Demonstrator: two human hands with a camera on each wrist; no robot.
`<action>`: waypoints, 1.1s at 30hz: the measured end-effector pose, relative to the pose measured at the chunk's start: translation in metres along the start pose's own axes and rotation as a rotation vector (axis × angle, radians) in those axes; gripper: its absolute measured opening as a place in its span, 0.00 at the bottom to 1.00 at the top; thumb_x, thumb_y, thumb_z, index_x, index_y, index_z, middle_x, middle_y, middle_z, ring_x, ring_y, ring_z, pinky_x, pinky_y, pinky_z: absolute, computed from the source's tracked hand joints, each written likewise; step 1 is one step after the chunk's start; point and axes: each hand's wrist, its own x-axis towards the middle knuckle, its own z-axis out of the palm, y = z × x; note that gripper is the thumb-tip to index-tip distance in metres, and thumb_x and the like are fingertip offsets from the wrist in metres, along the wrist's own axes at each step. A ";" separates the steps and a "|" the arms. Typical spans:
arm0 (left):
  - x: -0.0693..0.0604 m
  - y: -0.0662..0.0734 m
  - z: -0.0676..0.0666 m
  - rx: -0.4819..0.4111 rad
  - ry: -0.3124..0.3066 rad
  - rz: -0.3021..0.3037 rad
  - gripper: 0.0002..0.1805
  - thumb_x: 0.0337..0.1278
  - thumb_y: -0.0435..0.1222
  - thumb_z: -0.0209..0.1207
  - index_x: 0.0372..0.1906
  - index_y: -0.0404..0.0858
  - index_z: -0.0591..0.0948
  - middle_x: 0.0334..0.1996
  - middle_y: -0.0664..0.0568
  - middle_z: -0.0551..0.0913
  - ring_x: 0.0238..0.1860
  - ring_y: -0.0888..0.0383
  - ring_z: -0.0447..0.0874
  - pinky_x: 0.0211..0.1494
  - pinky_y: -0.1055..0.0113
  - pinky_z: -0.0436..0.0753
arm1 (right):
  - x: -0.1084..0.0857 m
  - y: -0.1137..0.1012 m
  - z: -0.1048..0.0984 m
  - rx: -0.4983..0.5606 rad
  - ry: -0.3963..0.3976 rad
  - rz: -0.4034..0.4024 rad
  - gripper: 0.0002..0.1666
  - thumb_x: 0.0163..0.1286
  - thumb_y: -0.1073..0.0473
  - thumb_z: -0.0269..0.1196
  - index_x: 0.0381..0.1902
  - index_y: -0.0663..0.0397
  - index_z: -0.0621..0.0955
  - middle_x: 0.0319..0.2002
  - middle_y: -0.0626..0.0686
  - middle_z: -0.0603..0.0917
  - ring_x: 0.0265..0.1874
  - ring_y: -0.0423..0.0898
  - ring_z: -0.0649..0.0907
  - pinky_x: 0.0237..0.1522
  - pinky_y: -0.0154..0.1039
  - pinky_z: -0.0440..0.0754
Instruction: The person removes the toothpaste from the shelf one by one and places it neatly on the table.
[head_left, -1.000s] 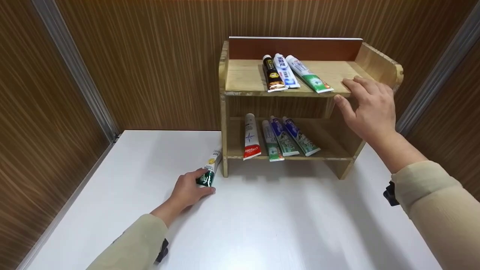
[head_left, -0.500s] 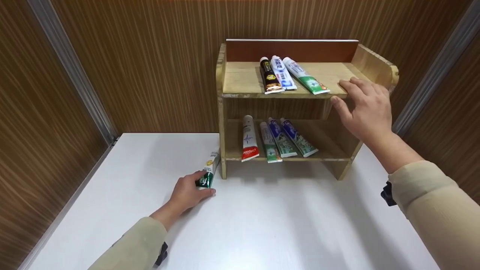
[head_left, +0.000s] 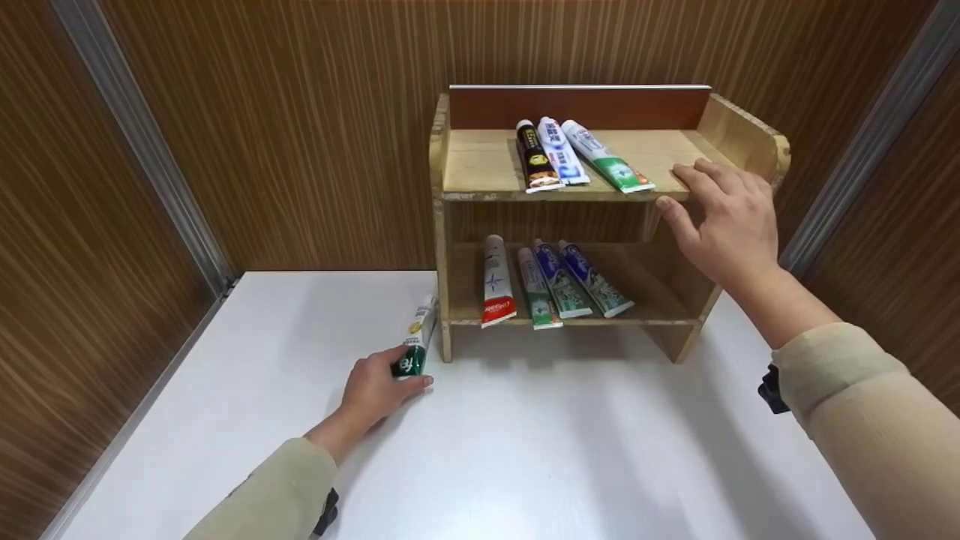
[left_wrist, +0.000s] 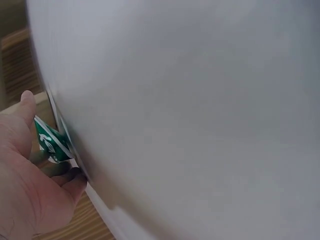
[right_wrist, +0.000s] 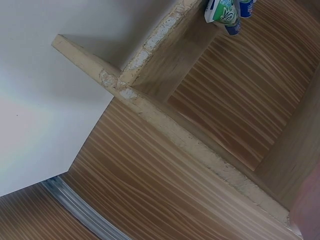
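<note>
In the head view my left hand [head_left: 379, 386] is around the lower end of a white and green toothpaste tube [head_left: 418, 334] lying on the white tabletop, close to the shelf's left leg. Fingers lie along the tube's left side, the thumb by its flat end. The left wrist view shows that green end [left_wrist: 52, 141] between thumb and curled fingers. My right hand [head_left: 731, 217] rests on the right front of the small wooden shelf [head_left: 555, 196], fingers spread on the upper board and thumb by its front edge. Only a blurred bit of that hand [right_wrist: 307, 205] shows in the right wrist view.
Upper board: a black tube [head_left: 537, 156], a white-blue tube [head_left: 562, 151] and a white-green tube [head_left: 609, 157]. Lower board: a red-white tube [head_left: 496, 281], a grey-green tube [head_left: 538, 289] and two blue-green tubes [head_left: 561, 279]. Wood-grain walls [head_left: 300, 135] enclose the tabletop.
My view has tilted slightly, so the shelf sits lower in the picture. Relative to the shelf, my left hand and the toothpaste tube have shifted slightly away from me. My right hand stays on the shelf.
</note>
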 end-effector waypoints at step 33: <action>-0.021 0.057 -0.090 -0.033 0.076 0.098 0.44 0.61 0.47 0.76 0.79 0.39 0.72 0.77 0.43 0.71 0.78 0.42 0.67 0.77 0.47 0.71 | 0.000 -0.003 -0.002 -0.018 -0.029 0.012 0.31 0.78 0.39 0.61 0.69 0.52 0.81 0.66 0.64 0.81 0.68 0.65 0.76 0.72 0.64 0.65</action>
